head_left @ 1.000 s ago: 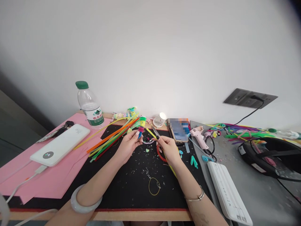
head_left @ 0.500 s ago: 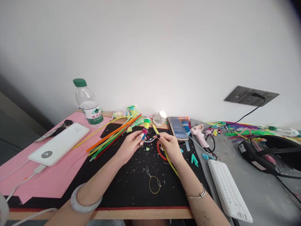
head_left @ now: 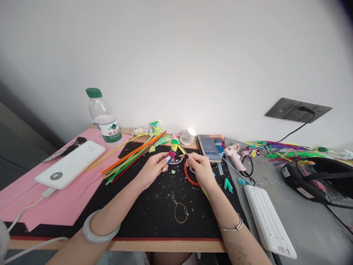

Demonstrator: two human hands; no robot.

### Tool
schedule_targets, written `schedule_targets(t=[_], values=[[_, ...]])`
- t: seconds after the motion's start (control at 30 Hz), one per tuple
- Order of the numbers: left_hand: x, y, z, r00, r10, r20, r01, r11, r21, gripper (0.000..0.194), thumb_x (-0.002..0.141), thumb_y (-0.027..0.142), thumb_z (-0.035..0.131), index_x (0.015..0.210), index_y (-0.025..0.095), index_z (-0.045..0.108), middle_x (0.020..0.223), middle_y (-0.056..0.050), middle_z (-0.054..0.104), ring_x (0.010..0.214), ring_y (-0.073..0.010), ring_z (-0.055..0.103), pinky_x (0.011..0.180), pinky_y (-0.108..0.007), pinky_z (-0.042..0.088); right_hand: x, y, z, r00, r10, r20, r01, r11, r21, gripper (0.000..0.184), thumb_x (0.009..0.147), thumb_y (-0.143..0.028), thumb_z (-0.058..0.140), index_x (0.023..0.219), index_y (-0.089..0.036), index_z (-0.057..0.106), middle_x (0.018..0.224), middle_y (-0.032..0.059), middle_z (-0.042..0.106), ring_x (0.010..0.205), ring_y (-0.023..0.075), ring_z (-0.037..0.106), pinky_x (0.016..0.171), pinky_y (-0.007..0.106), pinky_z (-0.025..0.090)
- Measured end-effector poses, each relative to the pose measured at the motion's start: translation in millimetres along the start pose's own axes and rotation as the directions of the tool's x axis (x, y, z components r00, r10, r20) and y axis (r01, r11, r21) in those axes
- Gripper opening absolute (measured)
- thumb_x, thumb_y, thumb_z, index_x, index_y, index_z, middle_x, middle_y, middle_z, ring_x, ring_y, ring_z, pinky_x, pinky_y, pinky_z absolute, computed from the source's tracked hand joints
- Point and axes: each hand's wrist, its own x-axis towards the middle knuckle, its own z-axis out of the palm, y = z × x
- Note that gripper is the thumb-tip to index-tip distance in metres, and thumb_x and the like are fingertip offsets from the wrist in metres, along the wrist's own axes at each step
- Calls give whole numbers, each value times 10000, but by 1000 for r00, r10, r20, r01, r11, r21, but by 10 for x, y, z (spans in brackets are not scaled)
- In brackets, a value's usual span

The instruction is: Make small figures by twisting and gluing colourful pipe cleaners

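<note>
My left hand point(head_left: 154, 167) pinches the lower end of a small figure of coiled pipe cleaner point(head_left: 174, 146), banded in pink, green, yellow, magenta and blue, which stands nearly upright above the mat. In my right hand point(head_left: 199, 167), thumb and fingers close on a yellow pipe cleaner point(head_left: 181, 149). Its tip points up toward the figure with a small gap between them, and its tail runs down past my wrist. Below my right hand lies a curved red piece point(head_left: 189, 176). A bundle of orange, green and red pipe cleaners point(head_left: 135, 158) rests left of my left hand.
Left, a pink sheet point(head_left: 68, 206) carries a power bank point(head_left: 70, 162) and a water bottle point(head_left: 106, 119). A paper cup point(head_left: 188, 136), phone point(head_left: 210, 148) and pink glue gun point(head_left: 235, 156) stand behind. Right are a white power strip point(head_left: 268, 221) and a black headset point(head_left: 306, 184).
The figure now stands higher in view, showing more of its top and bands. My right hand has turned slightly, with the yellow tip still close to the figure. The view has shifted slightly.
</note>
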Motion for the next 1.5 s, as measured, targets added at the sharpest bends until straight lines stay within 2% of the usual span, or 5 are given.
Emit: schedule_targets(t=[0.17,0.63,0.87,1.13,1.5], values=[[8,-5,-3,999,5,-43,-5,1000,10,366,763,386,675,1050,161,653,782,5,557,538,-49,358,559,-226,319,-12,-46,23,993,110,-32,-105,987,120,268,725,-390,659,829,-143,669,595,-6,541,526,92,418,476,220,286],[8,-22,10,999,36,-32,-34,997,72,233,799,319,648,965,164,596,896,-15,623,470,-15,386,473,-203,297,-24,-56,37,995,103,-3,-103,994,48,256,729,-363,647,628,-146,557,532,-50,394,494,65,285,479,232,168],[-9,0,18,1000,-22,-21,23,998,53,243,789,298,653,978,161,586,859,-10,626,503,-24,455,513,-191,380,-22,-52,39,992,124,6,-124,991,45,225,722,-328,633,611,-150,552,519,-53,389,494,68,272,484,235,165],[-30,13,37,997,-48,-63,53,996,76,277,756,300,681,963,158,564,962,-57,672,722,-146,682,726,-310,540,-11,-35,25,992,124,15,-124,992,32,196,697,-301,634,601,-153,550,522,-48,426,492,70,307,478,227,197],[-29,45,50,993,-29,-118,45,990,137,290,757,402,673,877,168,553,808,-9,674,640,-151,700,637,-269,556,-15,-78,30,992,125,22,-124,992,-20,199,676,-298,627,573,-158,530,500,-47,426,468,66,305,463,223,202]])
